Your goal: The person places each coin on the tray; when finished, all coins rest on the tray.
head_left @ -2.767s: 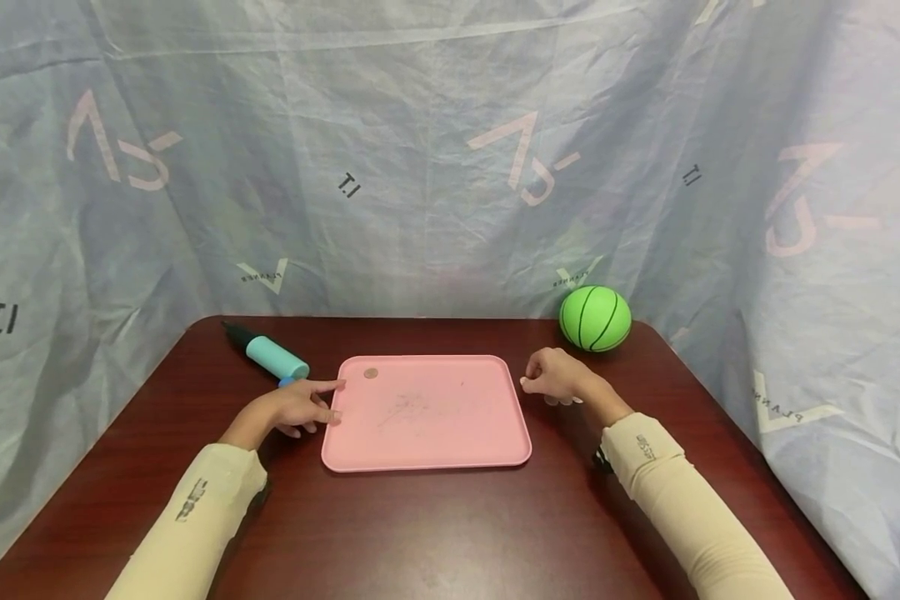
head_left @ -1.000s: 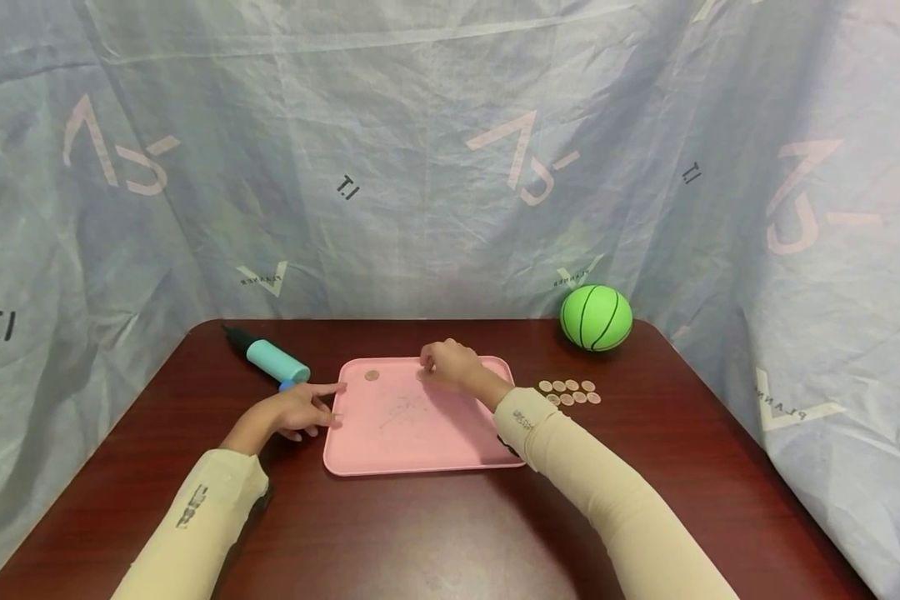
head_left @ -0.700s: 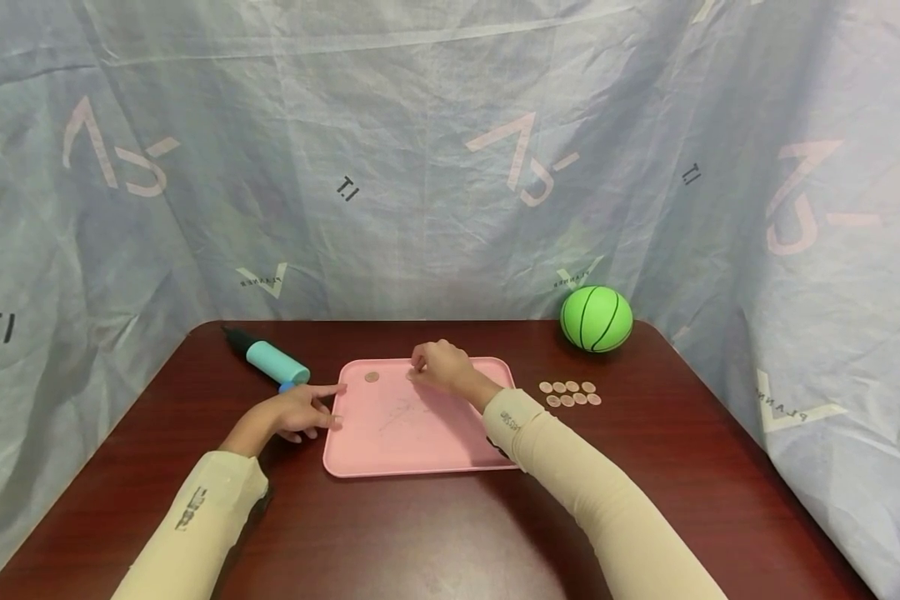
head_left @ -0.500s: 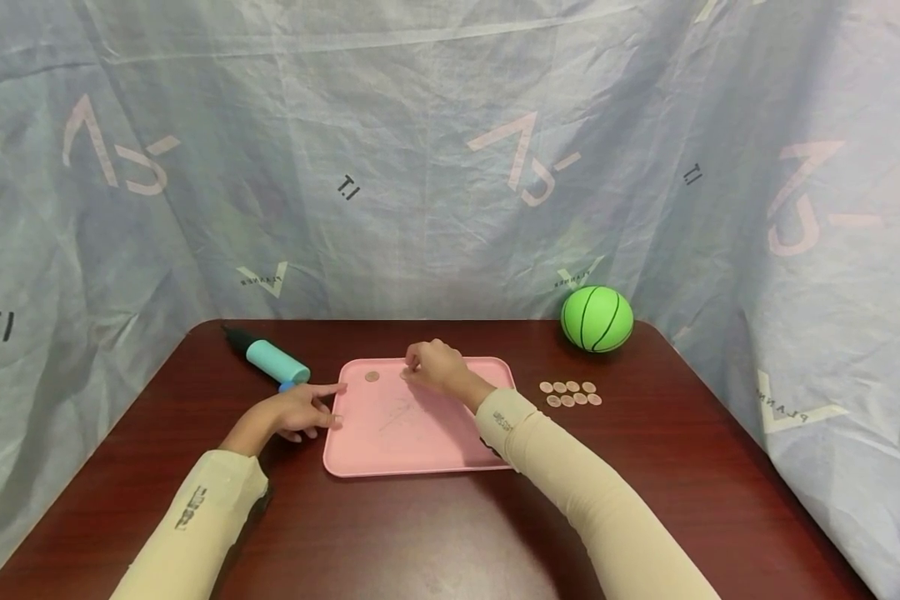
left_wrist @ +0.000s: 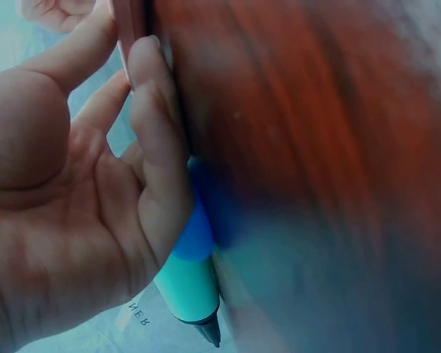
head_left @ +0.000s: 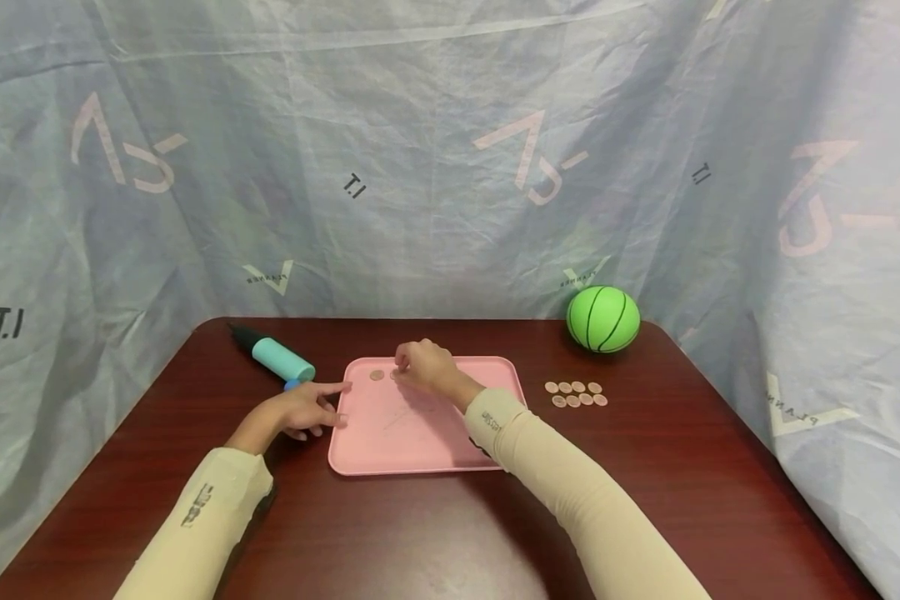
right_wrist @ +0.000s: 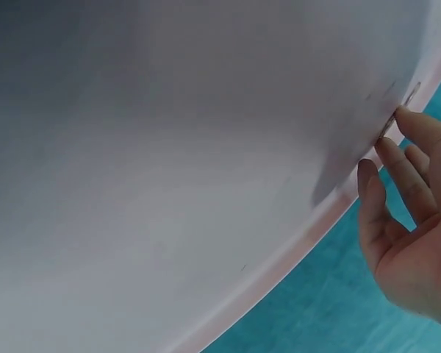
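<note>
Below the far rim of the pink tray [head_left: 412, 454], my right hand [head_left: 427, 365] pinches a coin [head_left: 395, 375] between thumb and fingers, low over the tray floor. Another coin [head_left: 377, 375] lies just left of it, near the tray's far left corner. In the right wrist view the held coin [right_wrist: 387, 126] shows edge-on at the fingertips, with the other coin [right_wrist: 413, 93] beyond. My left hand [head_left: 303, 407] rests at the tray's left rim, thumb and index finger spread and extended onto it. The left wrist view shows its fingers [left_wrist: 162, 132] along the tray's edge.
Two rows of several coins [head_left: 579, 388] lie on the dark wooden table right of the tray. Behind them sits a green ball [head_left: 603, 320]. A turquoise and black pump-like object [head_left: 283, 358] with a blue end lies beyond my left hand. A grey cloth [head_left: 420, 167] hangs behind.
My right hand has come from the coins at the right onto the tray, then slid left with its coin toward the other coin. The left hand stays at the rim.
</note>
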Demonstrator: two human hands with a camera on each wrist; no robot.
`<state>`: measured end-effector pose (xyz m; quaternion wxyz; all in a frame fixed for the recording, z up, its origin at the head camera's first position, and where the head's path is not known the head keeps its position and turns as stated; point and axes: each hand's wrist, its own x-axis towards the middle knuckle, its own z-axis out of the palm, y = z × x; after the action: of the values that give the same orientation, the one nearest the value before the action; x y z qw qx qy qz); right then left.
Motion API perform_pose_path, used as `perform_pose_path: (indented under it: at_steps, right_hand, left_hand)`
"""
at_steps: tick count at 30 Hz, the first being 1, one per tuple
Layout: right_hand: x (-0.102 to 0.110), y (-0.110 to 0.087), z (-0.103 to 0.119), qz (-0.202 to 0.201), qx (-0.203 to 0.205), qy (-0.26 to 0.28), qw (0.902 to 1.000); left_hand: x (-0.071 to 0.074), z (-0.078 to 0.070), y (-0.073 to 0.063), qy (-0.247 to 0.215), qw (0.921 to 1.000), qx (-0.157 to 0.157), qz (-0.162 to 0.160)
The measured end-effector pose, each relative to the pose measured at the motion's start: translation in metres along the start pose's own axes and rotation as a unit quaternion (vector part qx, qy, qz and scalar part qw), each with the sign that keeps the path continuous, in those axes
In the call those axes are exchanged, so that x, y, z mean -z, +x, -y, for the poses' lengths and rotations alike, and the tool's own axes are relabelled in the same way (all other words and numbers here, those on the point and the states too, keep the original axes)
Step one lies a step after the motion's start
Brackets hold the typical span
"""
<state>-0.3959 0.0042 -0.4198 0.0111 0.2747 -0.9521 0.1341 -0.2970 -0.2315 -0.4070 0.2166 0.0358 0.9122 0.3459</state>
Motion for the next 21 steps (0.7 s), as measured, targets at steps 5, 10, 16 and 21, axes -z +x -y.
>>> perform_pose_path:
  at_steps: [5,10,16,21]
  right_hand:
    - [-0.0009,0.0025,0.0026,0.000,-0.007,-0.010,0.9999]
    - [0.0005,0.0053,0.0059,0.000,-0.002,-0.011,0.9999]
    - [0.0014,0.0047,0.0060,0.009,-0.009,0.002,0.9999]
    - [0.0041,0.0020,0.0013,0.024,-0.015,0.010,0.9995]
  left_hand:
    - [-0.0009,0.0002,0.0011,-0.001,1.0000,0.002,0.001]
    - [-0.0009,0.0003,0.0024,0.000,1.0000,0.001,-0.001]
    - [-0.0018,-0.0004,0.0028,0.002,1.0000,0.001,0.000]
    - [-0.0014,-0.0002,0.0019,0.003,1.0000,0.004,-0.001]
